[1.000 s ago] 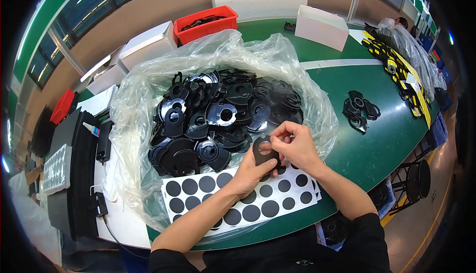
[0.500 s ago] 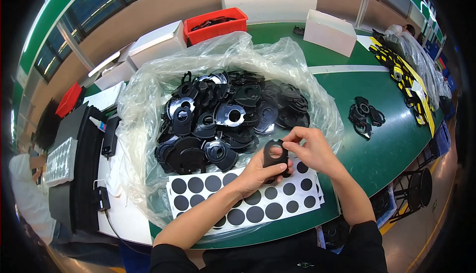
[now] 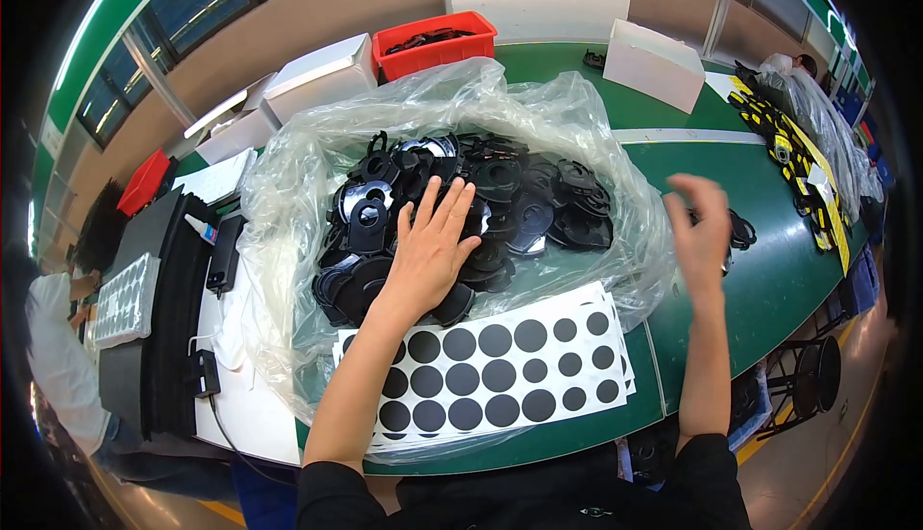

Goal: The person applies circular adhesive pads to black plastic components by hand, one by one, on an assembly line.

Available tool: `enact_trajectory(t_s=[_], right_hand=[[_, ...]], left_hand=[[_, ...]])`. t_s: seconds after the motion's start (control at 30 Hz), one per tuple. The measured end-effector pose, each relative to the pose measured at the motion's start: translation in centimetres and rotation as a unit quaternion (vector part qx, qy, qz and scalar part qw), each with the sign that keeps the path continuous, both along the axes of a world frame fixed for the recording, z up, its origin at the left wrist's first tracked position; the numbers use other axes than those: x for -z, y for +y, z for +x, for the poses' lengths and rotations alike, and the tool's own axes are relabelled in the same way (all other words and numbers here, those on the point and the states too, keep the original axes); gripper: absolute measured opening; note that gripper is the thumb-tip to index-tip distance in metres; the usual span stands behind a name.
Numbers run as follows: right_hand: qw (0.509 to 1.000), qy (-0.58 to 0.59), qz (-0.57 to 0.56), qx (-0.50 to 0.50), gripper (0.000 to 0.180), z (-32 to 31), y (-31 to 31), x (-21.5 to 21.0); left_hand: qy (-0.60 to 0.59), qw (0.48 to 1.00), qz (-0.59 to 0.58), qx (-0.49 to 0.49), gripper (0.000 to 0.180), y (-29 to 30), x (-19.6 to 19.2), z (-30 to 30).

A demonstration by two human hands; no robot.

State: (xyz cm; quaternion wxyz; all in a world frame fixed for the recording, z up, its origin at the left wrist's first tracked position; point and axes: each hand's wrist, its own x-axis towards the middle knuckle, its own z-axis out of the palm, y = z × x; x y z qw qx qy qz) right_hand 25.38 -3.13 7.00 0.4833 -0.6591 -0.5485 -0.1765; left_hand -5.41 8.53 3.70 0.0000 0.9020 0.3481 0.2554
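Observation:
My left hand (image 3: 433, 251) lies with its fingers stretched out on a heap of black plastic parts (image 3: 534, 217). These flat parts have round holes, and some are glossy; they rest in a clear plastic bag (image 3: 635, 232) spread wide. My right hand (image 3: 702, 232) is just right of the bag, thumb and fingers apart, with nothing visible in it. It covers most of a small group of black parts (image 3: 740, 229) on the green table. Nearer to me, a white sheet of black round stickers (image 3: 516, 357) lies on top of other sheets.
Behind the bag stand a red bin (image 3: 433, 57) of dark parts and a white box (image 3: 322, 78). Another white box (image 3: 654, 63) is at the back right. Yellow-and-black parts (image 3: 803, 169) line the right edge. A person (image 3: 62, 338) works at the far left.
The black part held in both hands is no longer seen in them. My left hand has moved up onto the heap, and the right has swung right to the small group.

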Motion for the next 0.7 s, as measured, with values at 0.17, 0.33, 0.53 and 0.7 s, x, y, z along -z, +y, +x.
enact_trajectory(t_s=[0.17, 0.33, 0.53, 0.7], right_hand=[[0.858, 0.009, -0.342, -0.383, 0.023, -9.0, -2.0, 1.3], [0.855, -0.076, -0.39, -0.333, 0.034, -10.9, -3.1, 2.3], [0.818, -0.045, -0.47, -0.329, 0.04, -10.4, -1.6, 1.7], [0.815, -0.09, -0.463, -0.337, 0.039, -10.6, -1.7, 2.2]], left_hand=[[0.009, 1.0, 0.022, 0.003, 0.056, 0.6, 1.0, -0.3], [-0.092, 0.992, 0.081, 0.009, 0.058, 0.1, -0.3, 0.2], [-0.568, 0.54, -0.594, 0.183, 0.051, -6.0, -2.4, 3.4], [-0.601, 0.341, -0.708, 0.145, 0.056, -7.9, 2.3, 4.4]])
